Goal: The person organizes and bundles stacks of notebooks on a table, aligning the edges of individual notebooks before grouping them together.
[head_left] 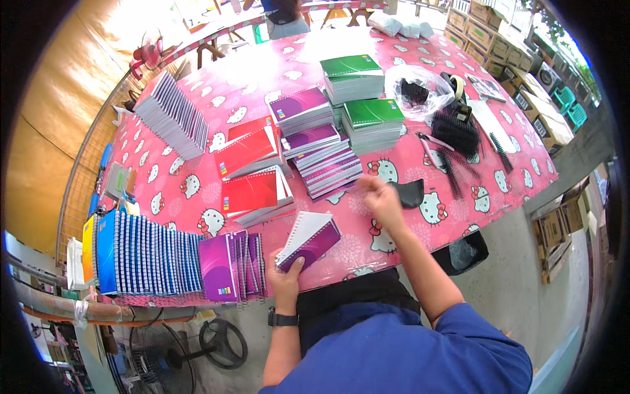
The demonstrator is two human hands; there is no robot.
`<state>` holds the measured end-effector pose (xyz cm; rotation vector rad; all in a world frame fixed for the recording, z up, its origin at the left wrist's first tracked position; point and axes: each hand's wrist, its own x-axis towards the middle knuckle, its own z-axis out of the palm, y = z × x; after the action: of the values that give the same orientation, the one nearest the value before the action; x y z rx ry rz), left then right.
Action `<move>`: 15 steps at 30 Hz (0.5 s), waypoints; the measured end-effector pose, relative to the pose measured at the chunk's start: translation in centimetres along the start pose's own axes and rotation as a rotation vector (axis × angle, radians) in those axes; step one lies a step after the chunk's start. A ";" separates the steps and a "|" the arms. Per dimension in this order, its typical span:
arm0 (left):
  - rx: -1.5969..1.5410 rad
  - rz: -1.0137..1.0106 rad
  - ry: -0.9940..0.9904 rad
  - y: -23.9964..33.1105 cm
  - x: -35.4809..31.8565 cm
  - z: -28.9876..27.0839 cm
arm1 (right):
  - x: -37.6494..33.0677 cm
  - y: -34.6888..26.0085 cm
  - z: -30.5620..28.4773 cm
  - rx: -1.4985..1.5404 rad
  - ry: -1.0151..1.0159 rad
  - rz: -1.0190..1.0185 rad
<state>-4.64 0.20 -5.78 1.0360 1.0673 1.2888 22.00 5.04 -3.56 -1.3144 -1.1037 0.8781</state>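
My left hand (284, 274) grips a small stack of purple spiral notebooks (310, 239) at the near table edge, thumb on top. My right hand (380, 197) hovers blurred over the pink cartoon-cat tablecloth (394, 230), fingers loosely apart, holding nothing, next to a slanted stack of purple notebooks (325, 163). A black pouch-like item (411, 192) lies just right of that hand.
Red notebook stacks (252, 172), green stacks (364, 98), grey stack (172, 115), upright blue (147, 261) and purple (231, 266) rows. Black spiral bindings (457, 134) and a plastic bag (417, 90) at right. A fan (220, 341) stands on the floor; cartons (525, 65) far right.
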 end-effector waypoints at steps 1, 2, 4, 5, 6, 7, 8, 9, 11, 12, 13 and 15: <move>-0.058 -0.073 0.035 0.8 -0.1 0.5 | 1.6 0.3 -1.4 -0.004 0.139 0.055; -0.053 -0.053 0.038 0.9 -0.1 0.4 | 2.9 0.1 -2.0 -0.004 0.270 0.108; -0.042 -0.019 0.042 0.6 -0.1 0.1 | 4.8 -0.6 -2.1 -0.107 0.181 0.209; -0.056 0.002 0.043 0.4 -0.1 -0.1 | 5.6 -0.9 -1.6 -0.154 0.130 0.260; -0.070 0.022 0.030 0.1 -0.1 0.0 | 6.5 -0.2 -1.6 -0.224 0.093 0.243; -0.085 0.043 0.017 -0.1 0.0 0.1 | 7.4 1.1 -1.4 -0.294 0.057 0.226; -0.069 0.046 0.021 -0.3 0.0 -0.1 | 7.9 1.0 -0.6 -0.363 0.012 0.208; -0.054 0.049 0.024 -0.4 -0.1 -0.2 | 8.0 1.0 -0.1 -0.386 0.034 0.218; -0.036 0.078 0.035 -0.6 -0.1 -0.5 | 7.9 0.7 1.4 -0.434 0.068 0.237; -0.042 0.068 0.036 -0.7 -0.1 -0.6 | 7.7 -0.2 1.9 -0.232 0.064 0.297; -0.048 0.059 0.038 -0.9 -0.1 -0.7 | 7.5 -1.1 2.2 -0.029 0.059 0.356; -0.073 0.051 0.024 -1.0 0.0 -0.5 | 7.8 -1.0 2.0 0.258 -0.003 0.492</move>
<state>-4.96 0.16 -6.88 1.0002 1.0104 1.3742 22.16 12.96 -1.78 -1.3845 -0.6432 1.3352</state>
